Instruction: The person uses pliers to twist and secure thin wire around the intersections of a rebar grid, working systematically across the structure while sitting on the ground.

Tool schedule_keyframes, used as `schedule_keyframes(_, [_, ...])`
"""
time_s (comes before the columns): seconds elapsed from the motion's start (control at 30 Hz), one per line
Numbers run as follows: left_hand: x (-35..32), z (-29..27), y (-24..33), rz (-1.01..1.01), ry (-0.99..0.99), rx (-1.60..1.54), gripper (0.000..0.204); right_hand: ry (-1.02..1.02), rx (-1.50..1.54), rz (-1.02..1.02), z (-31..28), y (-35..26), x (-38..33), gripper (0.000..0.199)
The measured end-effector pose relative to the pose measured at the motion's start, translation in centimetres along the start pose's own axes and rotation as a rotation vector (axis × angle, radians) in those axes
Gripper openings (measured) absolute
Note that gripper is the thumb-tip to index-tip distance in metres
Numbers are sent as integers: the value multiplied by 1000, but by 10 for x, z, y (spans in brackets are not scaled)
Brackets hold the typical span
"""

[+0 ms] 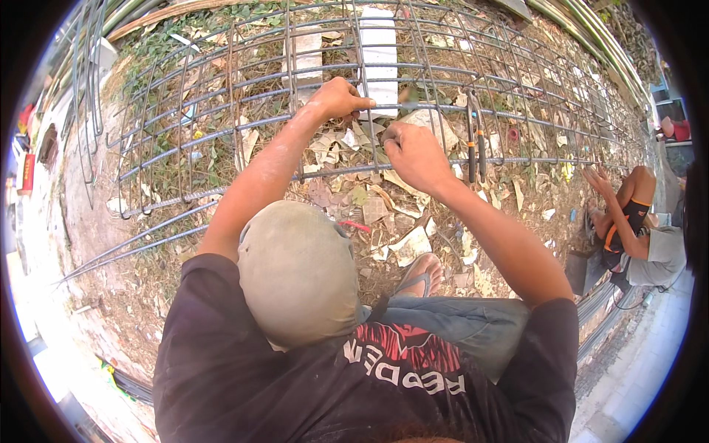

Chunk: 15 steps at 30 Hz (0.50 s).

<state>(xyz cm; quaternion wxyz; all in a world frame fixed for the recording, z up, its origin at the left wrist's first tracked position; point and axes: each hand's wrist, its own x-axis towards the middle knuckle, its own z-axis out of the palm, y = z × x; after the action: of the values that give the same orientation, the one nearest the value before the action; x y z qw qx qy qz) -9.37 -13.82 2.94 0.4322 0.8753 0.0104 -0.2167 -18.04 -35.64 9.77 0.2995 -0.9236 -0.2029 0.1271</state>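
Observation:
A long cage of steel reinforcing bars (pixel 258 120) with square stirrups lies across in front of me. My left hand (pixel 338 100) reaches over it, fingers bent around a lengthwise bar where it meets a stirrup. Closer to me, my right hand (pixel 417 153) is curled closed beside the same stirrup (pixel 371 140), above the nearest bar. Whatever its fingertips pinch is hidden or too thin to make out. Just right of that hand, pincers (pixel 476 140) with orange and black handles hang from a bar, jaws up. My knee (pixel 295 273) rises below my left arm.
A white block (pixel 379 55) lies beneath the cage. Broken tile pieces (pixel 412 246) and dry leaves cover the ground. Loose bars (pixel 140 247) stretch out at left. At far right a co-worker (pixel 635 229) sits, one hand near the cage. Long poles (pixel 591 44) lie behind.

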Motion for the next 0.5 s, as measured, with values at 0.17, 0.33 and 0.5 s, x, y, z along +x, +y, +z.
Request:
schedule_keyframes(0.17, [2,-2,0,-45,-1,-18,52,61,-58,64,20,4,23,21])
schedule_keyframes(0.33, [-8,-10,9,-90,21,218,57,168,-78,70,37,-3,40,23])
schedule_keyframes(0.5, [-8,-10,9,-148,-107,-23,54,210,-18,51,42,3,51,21])
